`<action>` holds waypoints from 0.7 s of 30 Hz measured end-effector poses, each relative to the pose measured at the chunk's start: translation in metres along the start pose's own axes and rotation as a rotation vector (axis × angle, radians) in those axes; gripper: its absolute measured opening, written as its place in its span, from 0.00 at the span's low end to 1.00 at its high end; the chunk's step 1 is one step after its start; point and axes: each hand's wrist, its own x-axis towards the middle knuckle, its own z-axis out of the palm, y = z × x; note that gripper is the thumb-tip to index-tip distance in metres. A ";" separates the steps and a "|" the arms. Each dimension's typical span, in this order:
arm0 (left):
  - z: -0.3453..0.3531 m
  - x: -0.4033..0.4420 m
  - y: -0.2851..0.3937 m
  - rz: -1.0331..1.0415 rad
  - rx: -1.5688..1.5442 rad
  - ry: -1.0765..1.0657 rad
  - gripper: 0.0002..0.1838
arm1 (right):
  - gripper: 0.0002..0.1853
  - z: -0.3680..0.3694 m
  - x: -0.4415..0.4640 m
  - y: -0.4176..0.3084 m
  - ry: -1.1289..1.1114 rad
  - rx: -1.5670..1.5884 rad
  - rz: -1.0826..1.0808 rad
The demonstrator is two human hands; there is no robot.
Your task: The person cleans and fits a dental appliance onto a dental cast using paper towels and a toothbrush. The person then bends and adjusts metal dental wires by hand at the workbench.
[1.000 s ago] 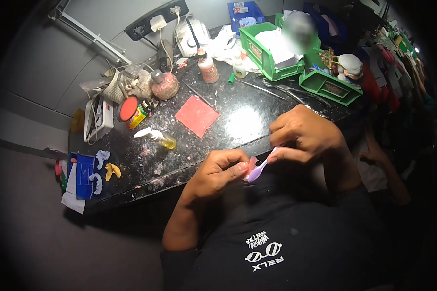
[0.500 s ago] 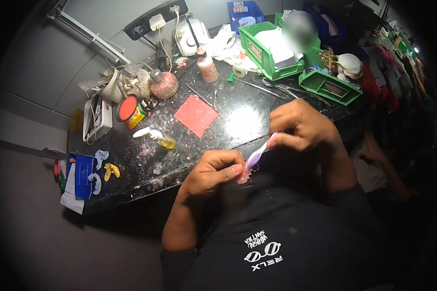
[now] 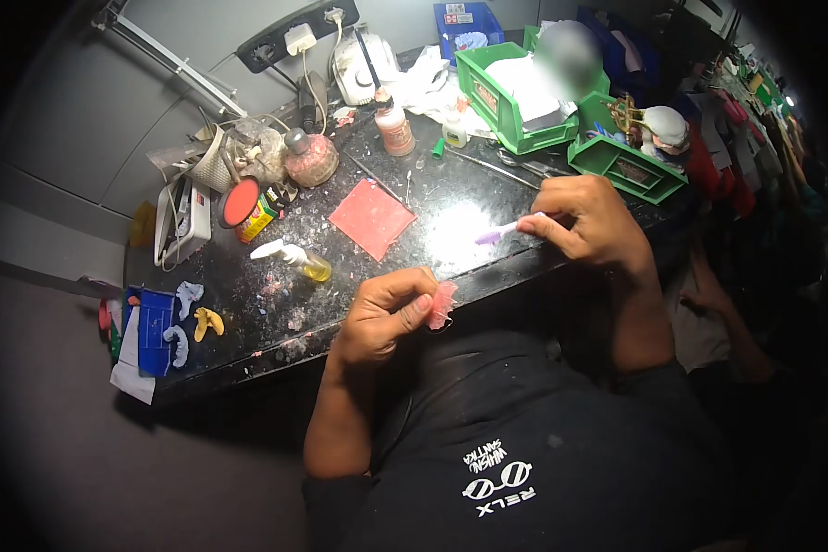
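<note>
I am holding a small translucent pink plastic piece [image 3: 442, 306] well apart from a slim purple-and-white brush-like tool [image 3: 493, 235].
My left hand [image 3: 391, 315] is pinching the piece between thumb and curled fingers by the near edge of the speckled black table [image 3: 340, 304]; my right hand [image 3: 584, 223] is closing around the tool's handle, its purple end pointing left.

I view from one head-worn camera, facing forward and down at close range; the left hand [image 3: 389, 317] and right hand [image 3: 593, 221] sit mid-view, the bench [image 3: 443, 190] beyond, the wearer's shirt [image 3: 432, 409] below.
</note>
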 end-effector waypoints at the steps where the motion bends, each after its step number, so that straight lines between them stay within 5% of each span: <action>1: 0.001 0.001 0.000 0.000 -0.001 0.000 0.12 | 0.13 -0.005 -0.001 -0.006 -0.034 0.108 -0.015; 5: 0.003 0.004 -0.005 -0.063 -0.089 -0.116 0.16 | 0.13 -0.003 0.004 -0.034 -0.167 0.201 -0.242; 10: 0.005 0.004 -0.010 -0.056 -0.174 -0.150 0.19 | 0.17 0.002 0.011 -0.018 -0.172 0.209 -0.175; 14: 0.008 0.004 -0.013 -0.117 -0.140 -0.151 0.19 | 0.18 0.015 0.009 -0.034 -0.199 0.258 -0.339; 18: 0.008 0.003 -0.006 -0.080 -0.169 -0.135 0.18 | 0.19 -0.002 0.015 -0.019 -0.233 0.216 -0.185; 21: 0.010 0.006 -0.010 -0.128 -0.131 -0.129 0.17 | 0.16 0.011 0.011 -0.035 -0.263 0.211 -0.355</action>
